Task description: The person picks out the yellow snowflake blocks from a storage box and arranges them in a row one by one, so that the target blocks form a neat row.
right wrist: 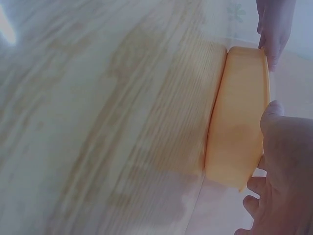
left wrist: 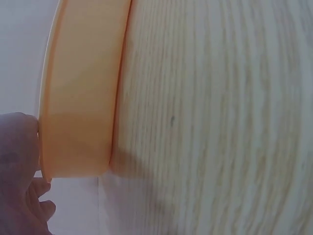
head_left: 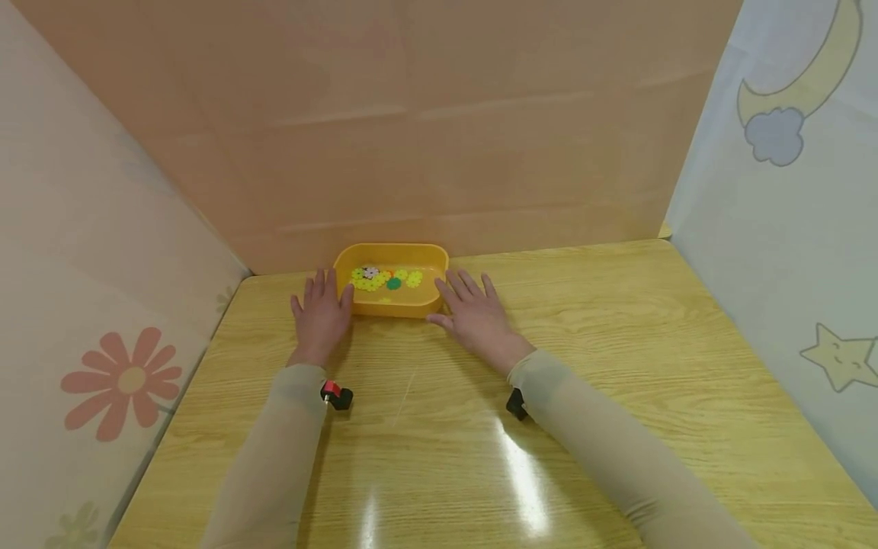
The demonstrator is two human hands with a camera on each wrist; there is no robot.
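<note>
In beige sleeves [head_left: 658,473] nearest the camera, reaches over the wooden table [head_left: 604,328]. Touches the yellow tray [head_left: 392,310] with left hand [head_left: 321,316] at its left end, right hand [head_left: 478,320] at its right — with fingers spread, nearly straight, uncurled. Faces its broad side at the table's far edge — long axis left to right, mouth upward, flower-shaped pieces [head_left: 370,284] inside.

Head view evenly lit; white glare streaks on tabletop [head_left: 439,465]; wrist views hazy, washed-out, soft.

Both hands [right wrist: 288,171] [right wrist: 278,24] at orange tray [right wrist: 237,117]
</note>
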